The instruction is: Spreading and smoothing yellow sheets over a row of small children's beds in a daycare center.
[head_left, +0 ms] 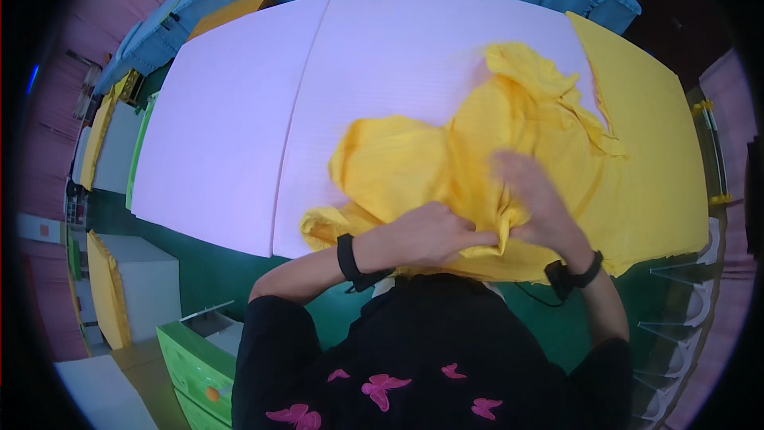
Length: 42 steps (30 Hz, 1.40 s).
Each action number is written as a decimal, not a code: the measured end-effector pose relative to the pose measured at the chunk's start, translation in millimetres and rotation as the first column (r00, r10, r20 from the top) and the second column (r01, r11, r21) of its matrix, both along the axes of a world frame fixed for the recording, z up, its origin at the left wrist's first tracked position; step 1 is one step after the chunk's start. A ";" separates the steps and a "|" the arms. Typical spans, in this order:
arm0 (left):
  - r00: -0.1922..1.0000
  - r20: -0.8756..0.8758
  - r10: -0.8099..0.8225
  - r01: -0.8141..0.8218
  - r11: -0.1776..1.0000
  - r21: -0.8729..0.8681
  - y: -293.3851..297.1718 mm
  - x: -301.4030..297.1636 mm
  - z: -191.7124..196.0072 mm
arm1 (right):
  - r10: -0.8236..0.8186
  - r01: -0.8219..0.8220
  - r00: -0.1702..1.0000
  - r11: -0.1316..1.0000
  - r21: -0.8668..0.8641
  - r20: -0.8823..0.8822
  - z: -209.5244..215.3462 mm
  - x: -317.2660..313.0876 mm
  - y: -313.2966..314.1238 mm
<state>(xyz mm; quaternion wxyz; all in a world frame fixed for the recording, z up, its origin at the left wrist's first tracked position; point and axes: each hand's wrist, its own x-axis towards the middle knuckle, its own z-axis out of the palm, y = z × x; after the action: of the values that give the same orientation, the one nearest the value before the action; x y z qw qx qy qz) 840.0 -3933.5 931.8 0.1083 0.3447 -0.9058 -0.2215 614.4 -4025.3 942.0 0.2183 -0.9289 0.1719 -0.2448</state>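
Yellow cloth [477,131], bunched near right on the lavender mattress [231,111], is pinched by the left hand [426,235], fingers nearly closed — the right hand [536,195] seems half open, its hold too blurred to be told — with arranging apparently in hand and loosened folds called for next.

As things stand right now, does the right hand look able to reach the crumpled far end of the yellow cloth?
Likely yes: the right hand, though blurred, is over the yellow cloth, and only loose folds seem to lie between. A stretch forward may be needed.
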 end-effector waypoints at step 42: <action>0.326 0.005 0.945 -0.942 0.324 0.089 68.1 297.4 3.4 | -0.537 0.448 0.699 -0.186 0.875 -0.472 -247.1 -76.1 -30.2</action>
<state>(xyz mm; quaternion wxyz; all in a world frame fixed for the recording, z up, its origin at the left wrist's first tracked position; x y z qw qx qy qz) 1137.4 -3865.4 935.2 0.2253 0.8045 -0.5259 -0.1598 538.3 -4055.5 695.0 0.6691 -0.3718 0.6241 -0.1570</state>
